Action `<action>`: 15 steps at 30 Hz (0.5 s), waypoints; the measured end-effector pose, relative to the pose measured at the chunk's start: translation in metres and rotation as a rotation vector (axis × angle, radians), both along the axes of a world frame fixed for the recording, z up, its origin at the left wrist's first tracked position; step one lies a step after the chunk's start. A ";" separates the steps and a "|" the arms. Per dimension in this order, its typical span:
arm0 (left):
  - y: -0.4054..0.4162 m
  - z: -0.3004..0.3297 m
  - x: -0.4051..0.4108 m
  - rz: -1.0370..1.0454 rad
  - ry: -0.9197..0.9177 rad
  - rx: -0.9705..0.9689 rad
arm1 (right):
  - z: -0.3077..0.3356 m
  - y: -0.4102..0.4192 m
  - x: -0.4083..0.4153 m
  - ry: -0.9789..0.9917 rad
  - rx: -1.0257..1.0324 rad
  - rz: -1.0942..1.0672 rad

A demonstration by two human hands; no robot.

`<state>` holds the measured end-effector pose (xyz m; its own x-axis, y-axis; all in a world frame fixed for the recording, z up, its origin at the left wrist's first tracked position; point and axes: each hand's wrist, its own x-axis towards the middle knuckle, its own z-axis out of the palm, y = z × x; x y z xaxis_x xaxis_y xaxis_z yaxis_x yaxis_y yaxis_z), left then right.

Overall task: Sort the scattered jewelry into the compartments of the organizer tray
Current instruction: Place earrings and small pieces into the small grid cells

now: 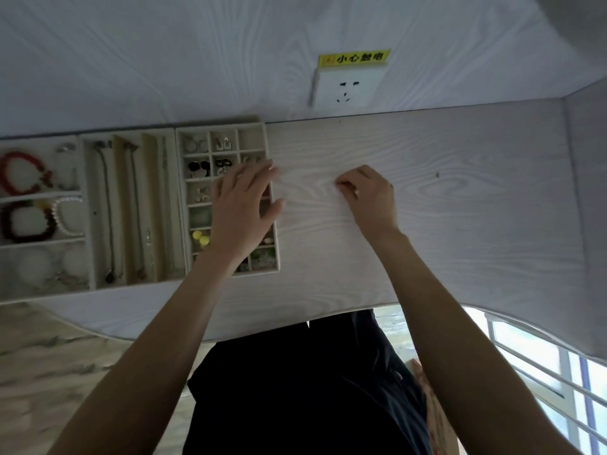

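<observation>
Head view: my right hand (368, 195) pinches something tiny off the pale wood-grain table (460, 208), left hand (243, 205) spread over the beige gridded organizer tray (266, 139); next, choosing its compartment.

On the pale wood-grain desk (443, 198), a beige felt organizer tray with small square compartments (226, 133) sits at nine o'clock of centre. The left hand (243, 205) lies over its right edge, fingers spread and straight. At three o'clock of that hand, well apart from the tray, the right hand (368, 195) rests on the desk with fingertips curled together; whether it pinches anything is unclear. A white wall socket with a yellow warning label (348, 88) sits at twelve o'clock.
</observation>
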<state>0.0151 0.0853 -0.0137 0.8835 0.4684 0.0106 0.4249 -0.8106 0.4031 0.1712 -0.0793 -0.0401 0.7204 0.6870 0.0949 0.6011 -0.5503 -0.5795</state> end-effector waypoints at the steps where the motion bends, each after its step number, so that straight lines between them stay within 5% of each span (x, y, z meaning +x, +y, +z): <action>1: 0.002 0.001 -0.004 0.022 -0.021 -0.012 | 0.000 0.004 -0.003 -0.014 0.006 0.019; 6: 0.024 0.011 -0.037 0.239 -0.099 -0.066 | 0.003 0.023 -0.024 -0.125 -0.023 0.115; 15: 0.058 0.014 -0.078 0.484 -0.008 -0.197 | 0.004 0.053 -0.036 0.090 -0.018 0.156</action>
<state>-0.0628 0.1436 0.0006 0.5653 0.8172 -0.1126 0.7285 -0.4306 0.5328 0.1351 -0.0265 -0.0363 0.6096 0.7924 0.0217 0.6266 -0.4650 -0.6255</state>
